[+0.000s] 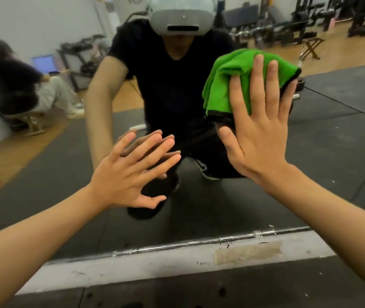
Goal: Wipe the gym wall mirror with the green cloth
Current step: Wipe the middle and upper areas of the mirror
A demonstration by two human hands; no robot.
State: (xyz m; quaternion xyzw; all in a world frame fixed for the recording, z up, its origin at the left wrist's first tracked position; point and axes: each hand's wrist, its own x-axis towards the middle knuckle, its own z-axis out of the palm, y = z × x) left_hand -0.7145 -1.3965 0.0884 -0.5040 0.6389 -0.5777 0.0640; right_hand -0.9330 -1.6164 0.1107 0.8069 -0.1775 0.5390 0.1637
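Observation:
The wall mirror [332, 141] fills most of the view and reflects me crouched before it. A bunched green cloth [228, 83] with a dark hem lies against the glass at the upper right. My right hand [259, 130] presses it flat to the mirror with straight, spread fingers. My left hand [128, 172] is lower and to the left, fingers spread and straight, fingertips at the glass where they meet their reflection. It holds nothing.
The mirror's bottom metal edge [177, 244] runs above a scuffed white wall strip [132, 267] and dark floor mat [243, 290]. Reflected behind me are a seated person [21, 85], weight racks and benches [255, 21].

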